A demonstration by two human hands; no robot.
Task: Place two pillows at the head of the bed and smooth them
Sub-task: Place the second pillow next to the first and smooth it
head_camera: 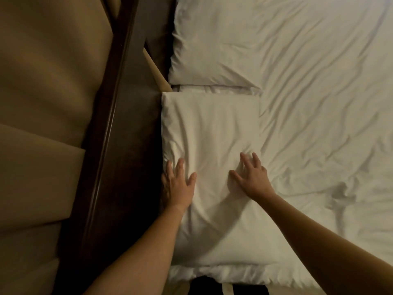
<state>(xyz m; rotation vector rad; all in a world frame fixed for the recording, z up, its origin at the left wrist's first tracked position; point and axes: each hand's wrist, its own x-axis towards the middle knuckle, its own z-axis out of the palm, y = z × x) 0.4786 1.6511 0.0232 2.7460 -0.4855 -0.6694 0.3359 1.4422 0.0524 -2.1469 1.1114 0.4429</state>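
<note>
Hands (179, 186) flat on pillow (210, 133).

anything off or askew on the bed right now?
Nothing damaged or spilled. Both pillows lie flat against the headboard, roughly in line. The near pillow is creased around the left hand and right hand, both pressed flat on it. The far pillow looks smoother. The duvet is heavily wrinkled.

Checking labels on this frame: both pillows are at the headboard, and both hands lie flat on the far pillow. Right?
Not quite. In the head view, the left hand and right hand lie flat on the near pillow, not the far pillow. Both pillows do sit against the headboard.
</note>
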